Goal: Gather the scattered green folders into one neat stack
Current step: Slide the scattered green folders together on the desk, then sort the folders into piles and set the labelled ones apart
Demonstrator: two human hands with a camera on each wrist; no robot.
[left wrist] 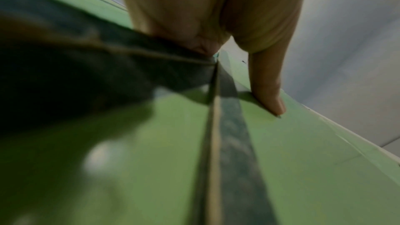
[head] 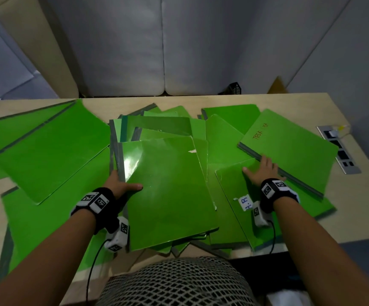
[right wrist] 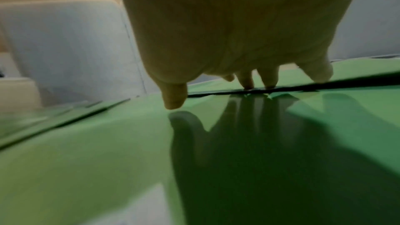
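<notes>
Several green folders with grey spines lie scattered and overlapping on a light wooden table (head: 351, 208). My left hand (head: 123, 182) grips the left spine edge of the top central folder (head: 170, 191). In the left wrist view its thumb (left wrist: 268, 91) presses on that folder's cover (left wrist: 303, 160), with the fingers tucked under the edge. My right hand (head: 260, 168) lies flat with straight fingers on the folder labelled "H.R" (head: 232, 191). Its fingertips (right wrist: 246, 81) touch the dark spine (right wrist: 324, 85) of the folder marked "TASK" (head: 289, 146).
More folders (head: 46, 146) fan out at the left, and some overhang the table's near edge. A socket panel (head: 338, 149) is set into the table at the right. Grey partition panels (head: 201, 40) stand behind, with a black basket (head: 235, 88) by them.
</notes>
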